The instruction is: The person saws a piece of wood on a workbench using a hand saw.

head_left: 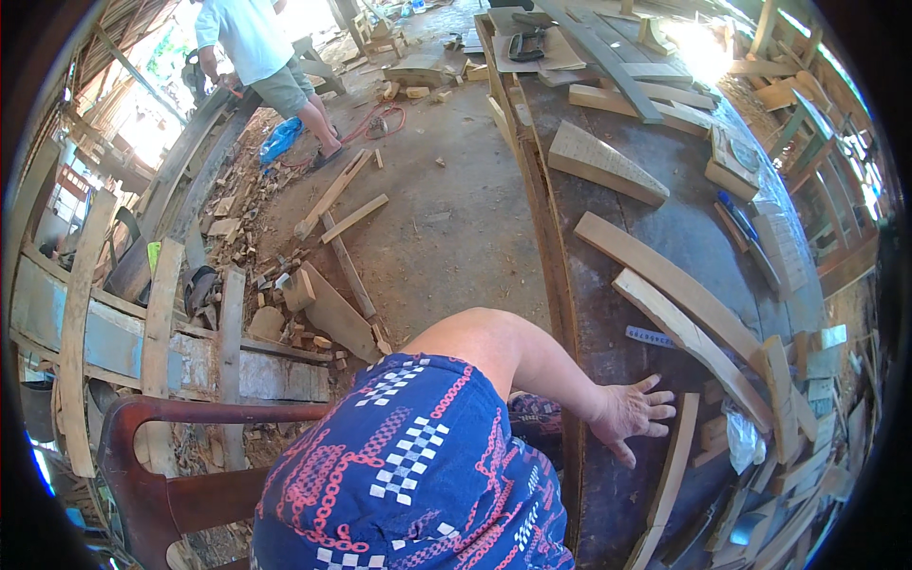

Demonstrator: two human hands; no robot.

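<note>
The person's left hand (635, 414) spreads palm down, gripping nothing, over the dark table (591, 287), its fingertips just beside a narrow wooden strip (677, 448) lying there near a curved board (700, 348), while the right hand is out of my sight, so I can't tell its state.

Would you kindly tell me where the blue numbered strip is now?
In the head view, the blue numbered strip lies right of centre on the dark workbench, above the left hand and beside a curved wooden board.
</note>
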